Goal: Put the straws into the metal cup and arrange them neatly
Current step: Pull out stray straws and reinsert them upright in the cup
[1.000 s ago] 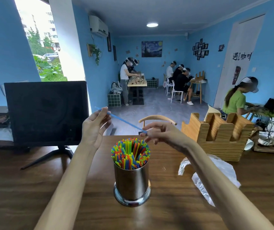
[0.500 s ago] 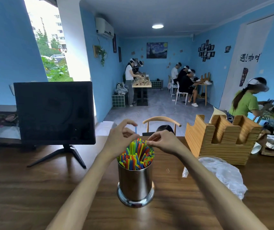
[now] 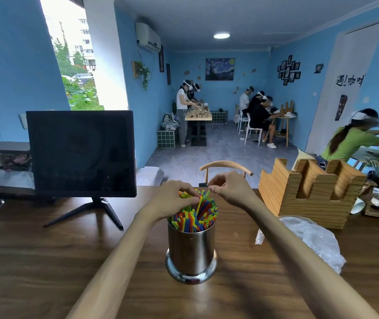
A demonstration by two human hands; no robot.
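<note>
Blue straw gone in, hands [image 3: 174,199] [image 3: 229,192] pinching straws [image 3: 195,215] above cup [image 3: 192,249]

left hand [image 3: 174,199] fingers curled | right hand [image 3: 231,192] fingertips pinched

glossy metal cup [image 3: 191,247], plastic straws [image 3: 195,215] (matt), smooth wood table [image 3: 46,261]

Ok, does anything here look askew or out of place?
Slightly. In the shiny metal cup the coloured plastic straws lean at mixed angles, and a green straw sticks up above them beside the right hand. A crumpled clear plastic bag lies on the brown wooden table.
</note>
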